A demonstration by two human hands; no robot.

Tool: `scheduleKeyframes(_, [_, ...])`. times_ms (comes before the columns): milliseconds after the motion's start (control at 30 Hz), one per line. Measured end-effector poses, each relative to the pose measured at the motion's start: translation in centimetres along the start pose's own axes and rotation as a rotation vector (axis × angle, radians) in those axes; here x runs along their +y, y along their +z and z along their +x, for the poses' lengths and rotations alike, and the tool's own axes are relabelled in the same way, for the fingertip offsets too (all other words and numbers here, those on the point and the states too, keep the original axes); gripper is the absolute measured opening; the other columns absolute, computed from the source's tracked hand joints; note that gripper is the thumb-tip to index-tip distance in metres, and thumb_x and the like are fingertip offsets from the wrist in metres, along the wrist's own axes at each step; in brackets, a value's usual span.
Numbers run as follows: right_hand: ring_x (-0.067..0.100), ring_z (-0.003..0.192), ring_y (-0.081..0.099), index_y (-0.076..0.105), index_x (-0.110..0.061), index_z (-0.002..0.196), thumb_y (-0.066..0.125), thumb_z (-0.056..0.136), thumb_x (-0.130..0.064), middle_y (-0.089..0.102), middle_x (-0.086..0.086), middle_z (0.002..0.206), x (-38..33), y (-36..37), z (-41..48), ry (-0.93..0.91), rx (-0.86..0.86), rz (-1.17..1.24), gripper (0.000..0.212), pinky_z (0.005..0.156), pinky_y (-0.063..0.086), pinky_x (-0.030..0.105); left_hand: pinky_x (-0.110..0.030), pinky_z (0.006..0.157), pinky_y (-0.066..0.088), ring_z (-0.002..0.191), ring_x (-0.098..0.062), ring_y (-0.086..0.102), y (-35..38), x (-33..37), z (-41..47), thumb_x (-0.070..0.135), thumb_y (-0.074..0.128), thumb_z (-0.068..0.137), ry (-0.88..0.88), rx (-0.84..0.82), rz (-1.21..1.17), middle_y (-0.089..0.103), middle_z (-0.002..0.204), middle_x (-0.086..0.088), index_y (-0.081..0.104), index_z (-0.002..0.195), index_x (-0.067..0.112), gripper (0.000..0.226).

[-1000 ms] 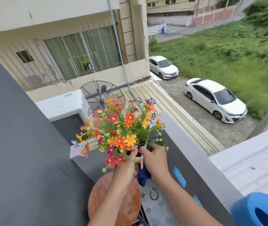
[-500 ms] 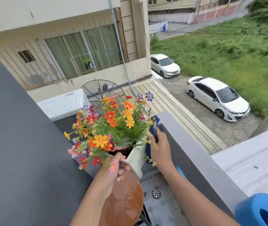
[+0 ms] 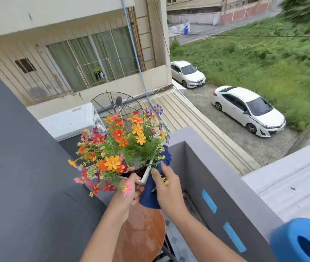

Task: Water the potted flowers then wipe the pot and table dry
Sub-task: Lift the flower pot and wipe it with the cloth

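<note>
A: Soft, even daylight; nearly no hard shadows around the flowers [image 3: 124,148], which stay sharp.
B: Right of the flowers, the grass [image 3: 263,59] smears with blur; above them, the building [image 3: 75,53] lines bend, wide-angle. Wet sheen below on the table [image 3: 146,229].

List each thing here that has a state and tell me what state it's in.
Flower pot: lifted off the table, tilted, gripped by the left hand.
Blue cloth: pressed against the pot's side by the right hand.
Round wooden table: wet, with water sheen and droplets.
Blue watering can: set aside on the right, untouched.
</note>
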State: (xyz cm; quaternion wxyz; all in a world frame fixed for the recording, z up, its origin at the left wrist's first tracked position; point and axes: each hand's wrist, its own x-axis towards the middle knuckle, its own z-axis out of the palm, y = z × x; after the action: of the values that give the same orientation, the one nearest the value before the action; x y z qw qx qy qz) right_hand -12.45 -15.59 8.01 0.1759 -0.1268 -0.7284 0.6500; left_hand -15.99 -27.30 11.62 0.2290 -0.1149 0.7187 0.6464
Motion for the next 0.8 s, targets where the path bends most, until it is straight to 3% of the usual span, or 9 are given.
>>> scheduleKeyframes(133, [0.026,0.077,0.05,0.057,0.001,0.086,0.053,0.102,-0.018,0.058,0.017,0.08,-1.5,-0.9,2.7,-0.078,0.036,-0.002,0.026,0.069,0.037,0.042,-0.021,0.034,0.021,0.038,-0.012,0.033,-0.2,0.1,-0.3,0.021,0.046,0.091,-0.013,-0.014,-0.041,0.051,0.055,-0.007,0.053,0.081,0.004,0.02])
scheduleKeyframes(200, [0.021,0.086,0.052,0.062,0.001,0.094,0.052,0.102,-0.017,0.063,0.015,0.089,-0.8,-1.7,4.4,-0.077,0.081,-0.054,0.022,0.074,0.037,0.034,-0.017,0.033,0.02,0.034,-0.01,0.033,0.0,0.5,-0.7,0.015,0.047,0.092,-0.025,-0.008,-0.091,0.053,0.054,-0.01,0.054,0.075,0.001,0.023])
scheduleKeyframes(267, [0.025,0.089,0.053,0.061,0.002,0.098,0.051,0.102,-0.017,0.061,0.016,0.093,0.7,-2.4,5.5,-0.033,0.125,-0.149,0.022,0.075,0.038,0.034,-0.013,0.03,0.022,0.029,-0.009,0.034,0.2,1.0,-1.1,0.011,0.048,0.092,-0.025,0.001,-0.132,0.054,0.051,-0.011,0.053,0.072,0.0,0.024])
scheduleKeyframes(367, [0.032,0.082,0.053,0.055,0.001,0.093,0.048,0.103,-0.019,0.055,0.016,0.09,2.9,-3.0,5.1,0.081,0.131,-0.21,0.023,0.067,0.033,0.036,-0.013,0.029,0.022,0.029,-0.008,0.035,-0.2,1.5,-1.4,0.01,0.047,0.093,-0.009,0.011,-0.192,0.054,0.048,-0.01,0.053,0.073,0.0,0.023])
scheduleKeyframes(467, [0.019,0.066,0.039,0.045,-0.007,0.081,0.048,0.104,-0.019,0.043,0.005,0.078,4.0,-2.7,2.5,0.089,0.096,-0.225,0.025,0.062,0.028,0.033,-0.014,0.028,0.022,0.03,-0.008,0.035,-0.5,2.2,-1.3,0.012,0.044,0.094,0.009,0.0,-0.241,0.054,0.048,-0.008,0.054,0.078,0.0,0.022])
scheduleKeyframes(600, [0.009,0.062,0.033,0.042,-0.017,0.078,0.051,0.103,-0.021,0.037,-0.003,0.073,2.8,-0.9,-0.4,0.029,0.019,-0.212,0.027,0.06,0.029,0.022,-0.014,0.028,0.023,0.029,-0.007,0.034,0.2,2.3,-1.0,0.013,0.044,0.094,0.012,0.03,-0.226,0.056,0.045,-0.006,0.053,0.071,0.003,0.026])
scheduleKeyframes(667, [0.01,0.061,0.044,0.047,-0.019,0.084,0.052,0.103,-0.025,0.045,-0.003,0.075,2.1,-0.3,-0.6,0.041,0.008,-0.17,0.021,0.06,0.031,0.023,-0.013,0.028,0.022,0.027,-0.007,0.033,0.6,2.2,-1.0,0.013,0.045,0.094,0.019,0.077,-0.172,0.056,0.044,-0.005,0.052,0.068,0.003,0.029])
scheduleKeyframes(733, [0.014,0.055,0.057,0.061,-0.017,0.103,0.052,0.103,-0.027,0.062,0.004,0.088,0.6,-0.5,-0.4,0.053,-0.003,-0.032,0.014,0.06,0.04,0.024,-0.011,0.028,0.019,0.025,-0.006,0.03,1.1,2.0,-1.0,0.012,0.046,0.093,0.02,0.116,-0.114,0.054,0.042,-0.005,0.05,0.063,0.004,0.031])
scheduleKeyframes(800, [0.012,0.049,0.055,0.068,-0.022,0.092,0.053,0.103,-0.02,0.066,0.001,0.076,-1.3,-1.4,0.0,0.042,0.025,0.14,0.018,0.056,0.043,0.021,-0.009,0.03,0.016,0.023,-0.006,0.026,1.7,1.5,-1.0,0.011,0.046,0.092,0.015,0.141,-0.071,0.05,0.04,-0.003,0.049,0.061,0.004,0.032])
